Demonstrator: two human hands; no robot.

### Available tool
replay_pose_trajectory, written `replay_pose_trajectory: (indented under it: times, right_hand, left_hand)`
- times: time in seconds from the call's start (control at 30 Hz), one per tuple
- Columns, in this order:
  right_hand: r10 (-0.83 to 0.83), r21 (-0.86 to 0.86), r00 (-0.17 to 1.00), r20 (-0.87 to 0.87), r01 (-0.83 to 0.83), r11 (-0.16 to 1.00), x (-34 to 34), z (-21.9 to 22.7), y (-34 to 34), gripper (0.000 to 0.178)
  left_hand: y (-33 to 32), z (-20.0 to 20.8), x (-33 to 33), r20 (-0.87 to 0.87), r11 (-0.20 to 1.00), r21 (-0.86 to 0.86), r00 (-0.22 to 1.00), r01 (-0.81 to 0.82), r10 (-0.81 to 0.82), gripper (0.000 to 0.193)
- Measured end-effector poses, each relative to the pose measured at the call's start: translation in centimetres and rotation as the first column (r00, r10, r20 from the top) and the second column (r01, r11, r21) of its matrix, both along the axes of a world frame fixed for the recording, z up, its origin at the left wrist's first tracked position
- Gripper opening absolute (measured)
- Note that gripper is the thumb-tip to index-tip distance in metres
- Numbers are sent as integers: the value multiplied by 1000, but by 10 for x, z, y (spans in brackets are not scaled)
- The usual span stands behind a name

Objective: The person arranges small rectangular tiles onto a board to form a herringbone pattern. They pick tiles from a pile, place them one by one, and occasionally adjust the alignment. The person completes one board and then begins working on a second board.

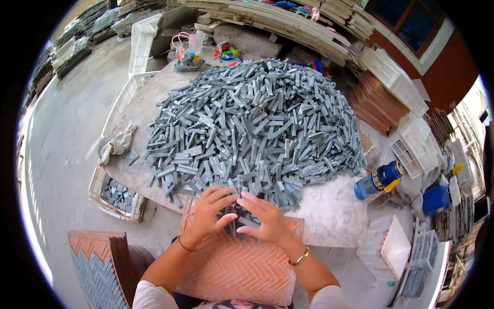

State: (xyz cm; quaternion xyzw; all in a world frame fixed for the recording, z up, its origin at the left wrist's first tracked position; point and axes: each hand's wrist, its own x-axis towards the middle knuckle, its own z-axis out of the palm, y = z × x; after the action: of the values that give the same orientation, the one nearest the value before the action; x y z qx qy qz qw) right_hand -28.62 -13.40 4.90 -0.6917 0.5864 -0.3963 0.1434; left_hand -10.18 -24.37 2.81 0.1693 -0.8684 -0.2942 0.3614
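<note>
A large heap of narrow grey stone strips (257,123) covers the middle of the table. At its near edge my left hand (212,212) and my right hand (265,220) curve around a few loose strips (248,217), fingertips nearly meeting on the far side. Fingers and thumbs on both hands are spread, and neither hand is closed around a strip. What the fingertips touch is partly hidden. Below my hands, close to my body, lies an orange tray (242,268) with a herringbone pattern of slots; the slots that show hold no grey strips.
A stack of herringbone trays (98,268), its top one partly filled with grey pieces, stands lower left. A white crate (116,198) holds grey pieces. At the table's right edge is a blue bottle (378,180). Orange trays (378,100) are stacked far right.
</note>
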Motion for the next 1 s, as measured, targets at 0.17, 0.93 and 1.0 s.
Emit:
replay_pose_trajectory:
  times: [0.17, 0.93, 1.0]
  right_hand:
    - [-374, -61, 897, -237, 370, 927, -48, -19, -45, 66]
    - [-86, 105, 951, -296, 122, 987, 48, -6, 91, 73]
    - [-153, 130, 959, -238, 187, 974, 51, -7, 125, 74]
  left_hand:
    - [-38, -20, -8, 102, 943, 50, 941, -328, 322, 49]
    - [59, -6, 52, 98, 934, 295, 966, 203, -241, 20]
    - [69, -5, 76, 92, 955, 248, 978, 160, -188, 19]
